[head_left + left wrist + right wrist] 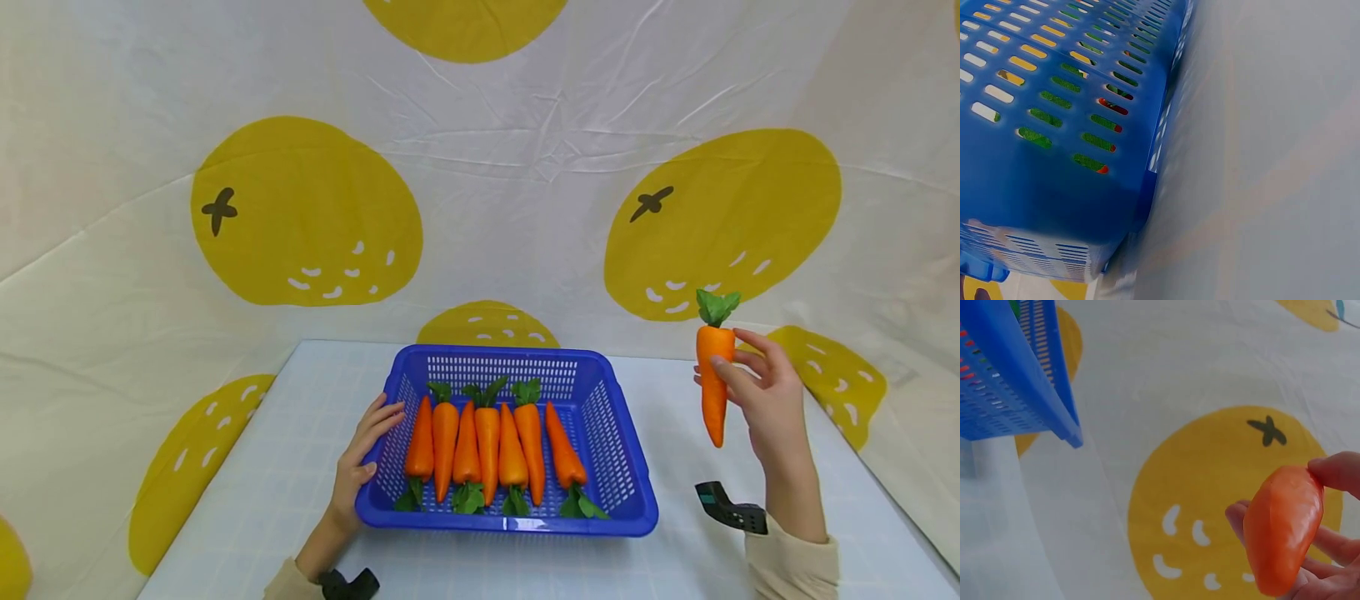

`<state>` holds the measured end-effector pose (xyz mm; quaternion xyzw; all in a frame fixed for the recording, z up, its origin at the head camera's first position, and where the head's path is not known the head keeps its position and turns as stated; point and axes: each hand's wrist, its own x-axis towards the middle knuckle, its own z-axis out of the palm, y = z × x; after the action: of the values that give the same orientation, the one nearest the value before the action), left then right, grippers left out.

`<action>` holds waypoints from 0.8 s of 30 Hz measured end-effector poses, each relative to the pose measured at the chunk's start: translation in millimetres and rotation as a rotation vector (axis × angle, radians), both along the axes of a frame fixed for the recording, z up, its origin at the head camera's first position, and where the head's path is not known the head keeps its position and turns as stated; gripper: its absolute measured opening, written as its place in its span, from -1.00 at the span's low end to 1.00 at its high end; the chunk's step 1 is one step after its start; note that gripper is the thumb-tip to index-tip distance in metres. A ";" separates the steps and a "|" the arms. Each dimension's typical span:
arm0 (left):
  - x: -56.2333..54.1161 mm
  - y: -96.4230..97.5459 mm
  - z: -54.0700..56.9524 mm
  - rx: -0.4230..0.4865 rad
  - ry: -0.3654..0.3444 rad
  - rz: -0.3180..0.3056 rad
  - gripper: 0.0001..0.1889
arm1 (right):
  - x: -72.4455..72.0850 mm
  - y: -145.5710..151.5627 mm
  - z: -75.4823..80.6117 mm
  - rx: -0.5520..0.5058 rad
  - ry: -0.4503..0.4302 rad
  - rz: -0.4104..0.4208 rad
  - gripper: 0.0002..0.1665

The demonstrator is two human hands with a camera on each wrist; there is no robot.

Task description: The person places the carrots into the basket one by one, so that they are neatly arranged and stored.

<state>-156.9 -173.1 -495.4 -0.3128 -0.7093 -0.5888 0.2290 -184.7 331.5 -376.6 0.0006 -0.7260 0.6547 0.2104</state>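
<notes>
In the head view, a blue plastic basket [504, 523] with slotted walls stands on the table. Several orange carrots [487, 433] with green leaves lie side by side in it, tops facing alternate ways. My left hand [362, 454] rests on the basket's left rim, fingers extended over the edge and thumb lower down. To the right of the basket, above the table, my right hand [765, 392] pinches one carrot [715, 367] between thumb and fingers, leaves up and tip down. The right wrist view shows this carrot [1285, 528] from its narrow end, its leaves hidden.
A pale checked table [705, 467] carries the basket. Behind it hangs a white cloth [517, 233] printed with large yellow fruit shapes. Dark wrist straps [731, 508] are at both sleeves. In the left wrist view, the basket's slotted side wall [1072, 175] fills the left.
</notes>
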 end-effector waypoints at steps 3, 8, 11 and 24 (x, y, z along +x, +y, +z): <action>-0.6 -0.2 0.1 0.003 -0.001 0.000 -0.44 | -0.2 -7.0 0.4 0.050 0.011 0.026 -0.34; -1.2 -0.3 -0.1 0.005 -0.001 -0.002 -0.43 | 1.3 -18.2 2.8 0.052 0.044 0.105 -0.34; -1.3 -0.3 -0.3 0.005 0.000 -0.003 -0.44 | 2.4 -24.7 4.5 0.034 0.051 0.171 -0.33; -0.1 -0.1 -0.9 0.007 -0.007 -0.003 -0.44 | 2.0 -53.7 3.9 0.108 0.006 0.292 -0.38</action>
<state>-157.0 -173.2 -496.3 -0.3107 -0.7075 -0.5929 0.2267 -182.7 277.8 -372.7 0.1193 -0.7518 0.6383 0.1149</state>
